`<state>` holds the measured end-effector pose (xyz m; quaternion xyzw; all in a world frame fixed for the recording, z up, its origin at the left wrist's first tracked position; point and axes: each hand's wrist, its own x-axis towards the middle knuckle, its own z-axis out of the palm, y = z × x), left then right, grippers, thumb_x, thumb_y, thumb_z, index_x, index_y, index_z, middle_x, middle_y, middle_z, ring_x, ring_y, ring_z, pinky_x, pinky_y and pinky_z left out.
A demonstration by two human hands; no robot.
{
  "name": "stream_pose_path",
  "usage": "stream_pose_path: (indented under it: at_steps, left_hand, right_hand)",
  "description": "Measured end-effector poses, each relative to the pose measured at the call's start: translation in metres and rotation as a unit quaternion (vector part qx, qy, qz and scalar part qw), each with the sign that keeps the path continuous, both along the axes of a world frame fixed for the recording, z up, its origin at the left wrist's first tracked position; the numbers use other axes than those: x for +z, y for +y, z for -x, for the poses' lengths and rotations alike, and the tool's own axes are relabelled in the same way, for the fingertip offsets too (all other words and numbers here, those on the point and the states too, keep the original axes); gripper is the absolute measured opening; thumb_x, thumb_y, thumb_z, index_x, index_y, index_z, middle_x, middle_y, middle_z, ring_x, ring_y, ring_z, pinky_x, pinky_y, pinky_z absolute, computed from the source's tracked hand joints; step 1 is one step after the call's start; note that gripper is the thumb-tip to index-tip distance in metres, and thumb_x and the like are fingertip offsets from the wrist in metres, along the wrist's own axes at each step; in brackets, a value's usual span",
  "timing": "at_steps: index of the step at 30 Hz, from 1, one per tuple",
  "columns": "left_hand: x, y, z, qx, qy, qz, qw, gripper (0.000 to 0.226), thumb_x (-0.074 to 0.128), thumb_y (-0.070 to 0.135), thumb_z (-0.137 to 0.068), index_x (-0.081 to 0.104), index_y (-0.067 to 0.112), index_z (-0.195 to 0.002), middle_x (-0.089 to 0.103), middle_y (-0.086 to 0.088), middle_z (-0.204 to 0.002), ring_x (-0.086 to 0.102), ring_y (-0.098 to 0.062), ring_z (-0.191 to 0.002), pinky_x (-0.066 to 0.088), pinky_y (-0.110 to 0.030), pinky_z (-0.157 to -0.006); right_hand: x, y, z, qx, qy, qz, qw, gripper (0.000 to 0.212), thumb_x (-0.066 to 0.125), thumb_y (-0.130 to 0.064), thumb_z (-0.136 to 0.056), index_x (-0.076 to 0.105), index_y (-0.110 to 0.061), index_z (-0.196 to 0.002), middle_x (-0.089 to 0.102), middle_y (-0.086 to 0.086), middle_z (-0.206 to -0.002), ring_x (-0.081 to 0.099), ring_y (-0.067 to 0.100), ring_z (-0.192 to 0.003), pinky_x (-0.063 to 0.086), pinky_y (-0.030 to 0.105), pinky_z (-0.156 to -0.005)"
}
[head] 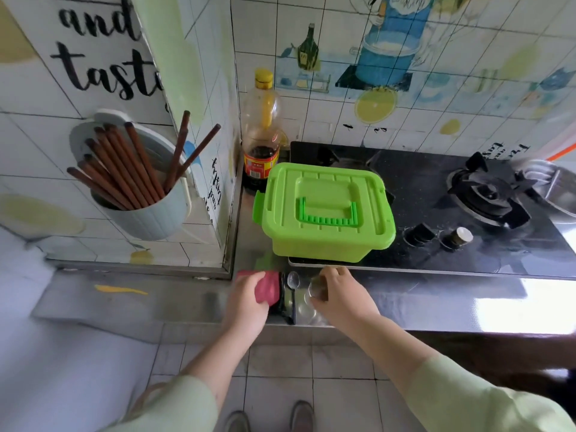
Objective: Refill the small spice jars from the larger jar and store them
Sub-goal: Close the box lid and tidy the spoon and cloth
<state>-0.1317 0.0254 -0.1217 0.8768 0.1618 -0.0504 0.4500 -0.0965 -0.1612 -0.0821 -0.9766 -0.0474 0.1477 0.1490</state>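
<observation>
Here a red-lidded jar (pixel 265 289) was gripped by the left hand (pixel 246 304) and a small glass jar (pixel 316 289) was held by the right hand (pixel 338 294), both just in front of the green box (pixel 327 210), likely steadied for refilling. A spoon (pixel 293 283) lay between them. The box was shut, its contents hidden; what the jars held could not be told.

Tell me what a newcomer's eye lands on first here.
The bright green box, lid shut, sits on the stove's left end. In front, the left hand grips a red object while the right hand holds a small glass jar, a spoon between them.
</observation>
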Motion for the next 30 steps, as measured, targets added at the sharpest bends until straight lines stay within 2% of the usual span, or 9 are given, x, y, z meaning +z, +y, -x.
stream_pose_path:
  at_steps: [6, 9, 14, 16, 18, 20, 23, 25, 30]
  left_hand:
    - [-0.035, 0.01, -0.006, 0.053, 0.016, -0.035, 0.998, 0.046, 0.059, -0.004, -0.081, 0.061, 0.011, -0.125, 0.059, -0.008, -0.13, 0.053, -0.022, -0.119, 0.036, -0.022, -0.1]
    - [-0.039, 0.008, -0.004, 0.071, -0.004, -0.04, 0.997, 0.042, 0.063, 0.001, -0.081, 0.063, 0.012, -0.121, 0.061, -0.006, -0.126, 0.055, -0.021, -0.116, 0.035, -0.02, -0.096]
    - [-0.044, 0.0, 0.005, -0.038, -0.03, 0.008, 0.999, 0.073, 0.084, 0.013, -0.066, 0.054, 0.014, -0.132, 0.057, -0.004, -0.127, 0.053, -0.019, -0.117, 0.043, -0.032, -0.1]
    - [-0.045, 0.001, 0.007, -0.05, -0.063, -0.003, 0.997, 0.071, 0.086, 0.019, -0.061, 0.058, 0.019, -0.126, 0.061, 0.002, -0.119, 0.056, -0.015, -0.111, 0.046, -0.029, -0.092]
    - [-0.042, 0.008, 0.008, -0.014, -0.081, 0.011, 0.997, 0.049, 0.083, 0.017, -0.061, 0.065, 0.026, -0.106, 0.063, 0.013, -0.098, 0.06, -0.012, -0.094, 0.045, -0.019, -0.075]
    - [-0.042, 0.022, 0.009, 0.029, -0.07, 0.036, 0.996, 0.031, 0.08, 0.024, -0.064, 0.065, 0.029, -0.091, 0.063, 0.015, -0.081, 0.061, -0.01, -0.077, 0.045, -0.022, -0.064]
    - [-0.053, 0.043, 0.014, 0.11, -0.038, 0.108, 0.987, 0.032, 0.082, 0.018, -0.069, 0.06, 0.02, -0.092, 0.067, 0.01, -0.078, 0.067, -0.014, -0.074, 0.048, -0.015, -0.06]
    - [-0.058, 0.056, 0.016, 0.143, -0.03, 0.08, 0.986, 0.036, 0.084, 0.014, -0.069, 0.06, 0.016, -0.096, 0.065, 0.008, -0.082, 0.063, -0.01, -0.077, 0.044, -0.009, -0.063]
    - [-0.076, 0.078, 0.013, 0.155, -0.02, 0.068, 0.985, 0.037, 0.085, 0.027, -0.066, 0.065, 0.018, -0.096, 0.07, 0.005, -0.091, 0.065, -0.014, -0.086, 0.053, -0.043, -0.08]
  right_hand:
    - [-0.03, -0.005, -0.011, -0.022, 0.027, 0.001, 0.999, 0.041, 0.053, -0.044, -0.086, 0.049, -0.019, -0.119, 0.051, 0.005, -0.108, 0.06, 0.027, -0.081, 0.056, 0.038, -0.069]
    - [-0.035, -0.003, -0.012, -0.018, 0.024, -0.01, 1.0, 0.047, 0.057, -0.042, -0.083, 0.05, -0.02, -0.123, 0.052, 0.004, -0.116, 0.062, 0.027, -0.087, 0.056, 0.038, -0.072]
    - [-0.024, 0.025, -0.005, 0.017, -0.011, -0.09, 0.996, 0.055, 0.064, -0.054, -0.075, 0.054, -0.023, -0.12, 0.055, 0.0, -0.116, 0.062, 0.023, -0.094, 0.055, 0.036, -0.077]
    - [-0.02, 0.045, 0.0, 0.044, -0.014, -0.117, 0.992, 0.056, 0.066, -0.056, -0.073, 0.056, -0.023, -0.117, 0.057, -0.001, -0.113, 0.062, 0.022, -0.094, 0.055, 0.037, -0.077]
    - [-0.017, 0.065, 0.003, 0.076, -0.02, -0.138, 0.987, 0.053, 0.068, -0.051, -0.075, 0.055, -0.021, -0.117, 0.056, 0.001, -0.108, 0.061, 0.024, -0.092, 0.054, 0.038, -0.076]
    - [-0.017, 0.079, 0.005, 0.089, -0.002, -0.187, 0.978, 0.055, 0.07, -0.045, -0.077, 0.051, -0.024, -0.123, 0.056, 0.001, -0.109, 0.06, 0.022, -0.094, 0.054, 0.038, -0.077]
    - [-0.027, 0.082, 0.005, 0.023, 0.027, -0.244, 0.969, 0.043, 0.065, -0.041, -0.085, 0.053, -0.023, -0.122, 0.061, -0.003, -0.104, 0.058, 0.016, -0.09, 0.052, 0.032, -0.075]
    - [-0.046, 0.072, 0.004, -0.045, 0.026, -0.208, 0.977, 0.024, 0.057, -0.032, -0.092, 0.06, -0.017, -0.111, 0.065, -0.001, -0.096, 0.059, 0.017, -0.084, 0.046, 0.029, -0.069]
    - [-0.087, 0.039, -0.004, -0.177, 0.071, -0.139, 0.972, 0.022, 0.057, -0.027, -0.091, 0.057, -0.011, -0.107, 0.063, -0.001, -0.1, 0.061, 0.025, -0.092, 0.041, 0.028, -0.067]
